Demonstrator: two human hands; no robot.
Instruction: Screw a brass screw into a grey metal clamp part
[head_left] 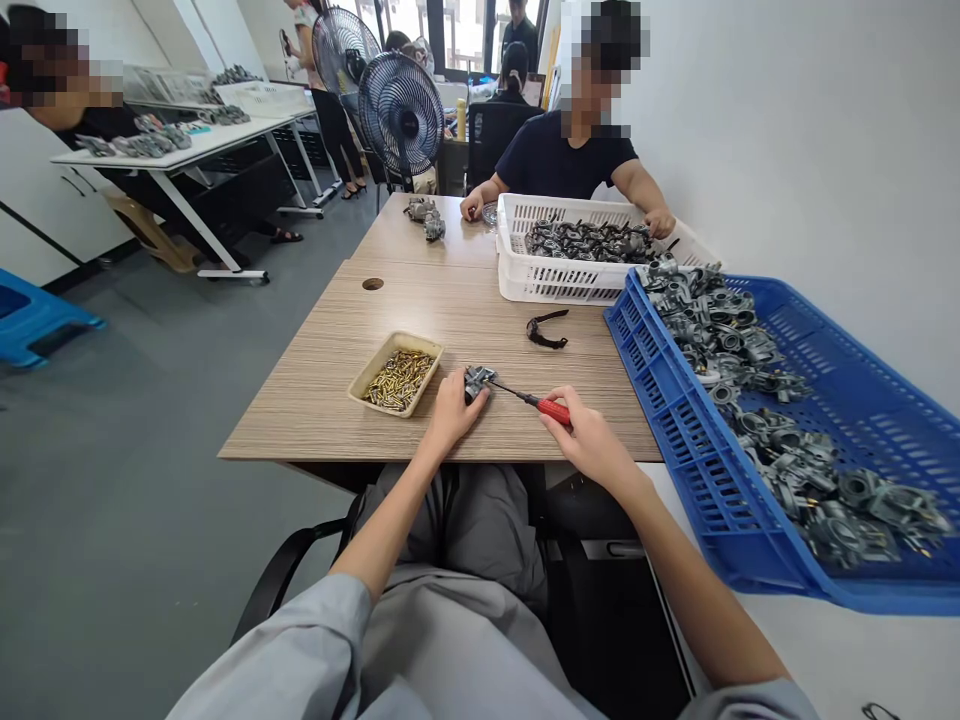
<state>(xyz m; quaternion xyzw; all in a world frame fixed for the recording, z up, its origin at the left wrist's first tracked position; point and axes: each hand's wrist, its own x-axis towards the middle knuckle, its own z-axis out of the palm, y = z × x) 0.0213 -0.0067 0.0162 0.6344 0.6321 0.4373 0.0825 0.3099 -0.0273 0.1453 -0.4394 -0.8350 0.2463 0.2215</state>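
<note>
My left hand [452,408] rests near the front edge of the wooden table [420,300] and grips a small grey metal part [475,381]. My right hand [589,437] is closed round the red handle of a screwdriver [541,404]. The screwdriver's shaft runs left and its tip meets the metal part. Just left of my left hand stands a shallow beige tray [365,375] full of small brass screws.
A blue crate [847,380] holding several grey metal parts lies at my right. A white basket [525,280] of similar parts stands at the far side, where another person sits. A black strap [546,333] lies mid-table. Fans and other tables stand behind.
</note>
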